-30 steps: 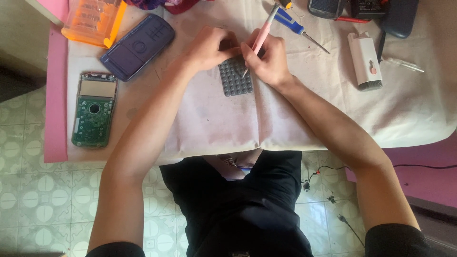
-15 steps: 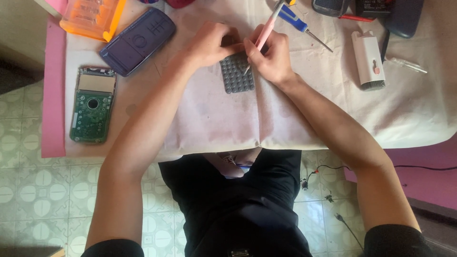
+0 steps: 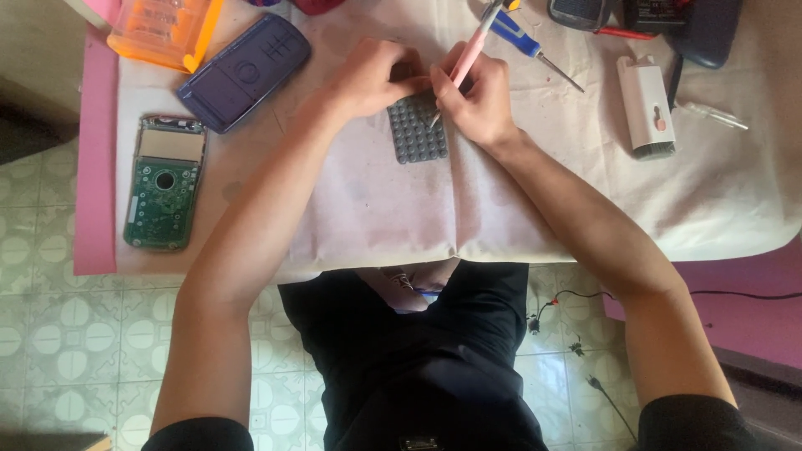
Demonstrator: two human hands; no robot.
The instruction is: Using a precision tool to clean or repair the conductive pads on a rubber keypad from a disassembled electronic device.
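keypad mat (image 3: 417,134), a grey rubber sheet of small round buttons, lies flat on the pale cloth (image 3: 585,200) that covers the table. the left hand (image 3: 372,77) rests on the mat's far edge with its fingers curled down, pinning that edge; how tightly it presses i cannot tell. the right hand (image 3: 476,96) sits just right of the mat, closed in a writing grip around a thin pink tool (image 3: 468,54), whose tip touches the mat's upper right part (the tip itself is too small to make out). just beyond that hand, up and to the right of the mat, lies a blue-handled screwdriver (image 3: 526,46). further right of the mat stands a white block-shaped gadget (image 3: 646,104) on the cloth. well to the left of the mat lie a dark blue casing shell (image 3: 244,71) and, nearer the table's left edge, a green circuit board (image 3: 164,185) in its frame. an orange plastic case (image 3: 163,32) sits beyond the shell.
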